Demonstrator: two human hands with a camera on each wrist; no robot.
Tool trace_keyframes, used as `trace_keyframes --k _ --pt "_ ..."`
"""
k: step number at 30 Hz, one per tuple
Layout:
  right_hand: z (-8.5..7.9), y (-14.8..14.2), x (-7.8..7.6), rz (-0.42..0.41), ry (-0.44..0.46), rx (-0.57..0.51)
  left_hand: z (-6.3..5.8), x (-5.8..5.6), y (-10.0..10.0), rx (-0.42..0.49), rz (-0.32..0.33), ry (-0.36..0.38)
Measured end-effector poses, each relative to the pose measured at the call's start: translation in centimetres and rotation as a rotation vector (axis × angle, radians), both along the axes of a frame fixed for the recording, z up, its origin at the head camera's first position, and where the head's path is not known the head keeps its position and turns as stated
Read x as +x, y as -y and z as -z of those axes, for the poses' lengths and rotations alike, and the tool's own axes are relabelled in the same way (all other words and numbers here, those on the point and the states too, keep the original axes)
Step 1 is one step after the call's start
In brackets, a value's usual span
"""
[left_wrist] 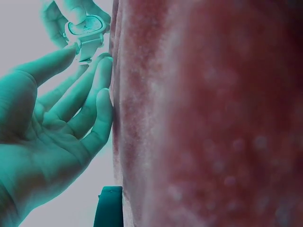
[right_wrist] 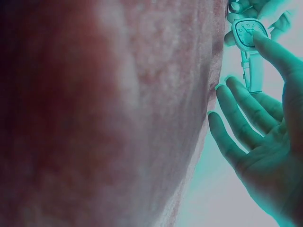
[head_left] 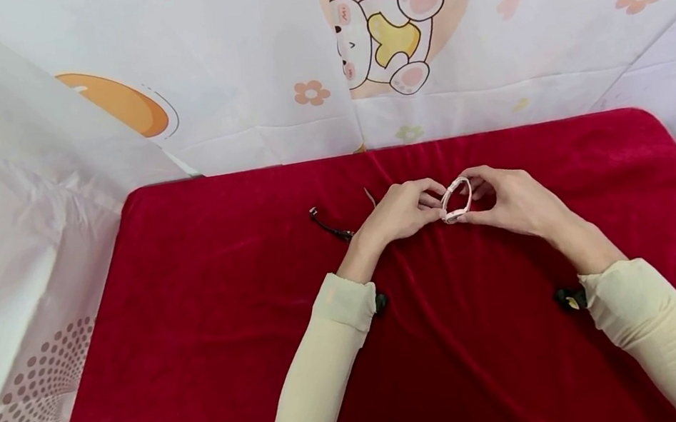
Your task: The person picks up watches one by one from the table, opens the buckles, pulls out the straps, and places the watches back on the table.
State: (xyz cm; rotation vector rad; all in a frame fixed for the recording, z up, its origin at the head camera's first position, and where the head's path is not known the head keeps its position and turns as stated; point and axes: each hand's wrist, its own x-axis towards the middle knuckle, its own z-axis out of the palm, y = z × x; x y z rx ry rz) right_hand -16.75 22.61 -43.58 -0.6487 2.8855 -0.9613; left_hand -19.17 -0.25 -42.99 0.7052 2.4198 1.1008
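Beige sleeves (head_left: 320, 358) crossed the red surface (head_left: 222, 357), over which left hand (head_left: 404, 210) and right hand (head_left: 517, 200) each held the pale watch (right_wrist: 245, 35) in a narrow grip, light pressure likely best for its looped strap (right_wrist: 256, 73).

Watch (head_left: 454, 217): one small, pale pinkish-white wristwatch is seen.
Case (right_wrist: 236, 35): rounded-square in outline.
Dial (right_wrist: 245, 31): pale, marked with dark numerals and thin pointers, partly covered by a thumb.
Strap (right_wrist: 256, 73): pale, bent round into a loop.
Pose: the loop is held upright, with the case lowest in the head view.
Hold: the watch is held between the left hand (head_left: 407, 208) and the right hand (head_left: 514, 200).
Place: over the far part of the red-covered worktop (head_left: 210, 315).
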Motion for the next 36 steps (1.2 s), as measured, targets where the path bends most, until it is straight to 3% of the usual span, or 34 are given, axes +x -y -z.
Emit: trace_keyframes --k 15,21,31,36 --pt "-0.05 -0.02 0.01 0.011 0.000 -0.028 -0.01 -0.15 -0.09 -0.015 -0.006 0.001" --pt "-0.09 0.00 0.17 0.012 -0.016 -0.033 0.09 -0.09 -0.04 0.025 -0.018 -0.010" --pt "-0.19 0.09 0.17 0.005 -0.034 -0.114 -0.08 -0.20 -0.21 0.061 -0.135 -0.017" --pt "-0.13 0.01 0.25 0.009 -0.012 -0.165 -0.14 -0.28 -0.32 0.070 -0.151 0.014"
